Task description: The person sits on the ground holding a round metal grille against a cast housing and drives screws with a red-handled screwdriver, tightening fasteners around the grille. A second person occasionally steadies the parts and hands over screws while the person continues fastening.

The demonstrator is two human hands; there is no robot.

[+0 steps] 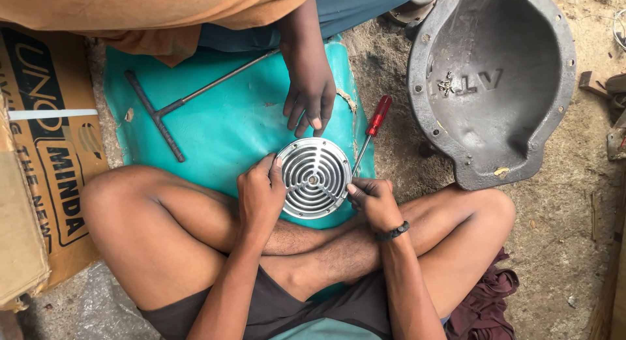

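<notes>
1. We sat cross-legged on a teal mat [228, 125] spread on the dirt floor, with a round metal grille [314, 177] lying on the mat just in front of our shins.
2. Our left hand [261, 190] gripped the grille's left rim, fingers [277, 165] curled over its edge.
3. Our right hand [375, 200] touched the right rim, fingers pinched narrow around the shaft of a red-handled screwdriver [372, 128] (its tip was hidden at the rim, so we could not tell what it met).
4. Another person's hand [310, 95] reached down from above, fingertips hanging loosely just above the grille, apart from it.
5. A T-shaped metal wrench [171, 110] lay on the mat to the left, well apart.
6. A grey cast-metal housing [492, 79] sat on the dirt to the right, and a cardboard box [49, 151] stood at the left edge.
</notes>
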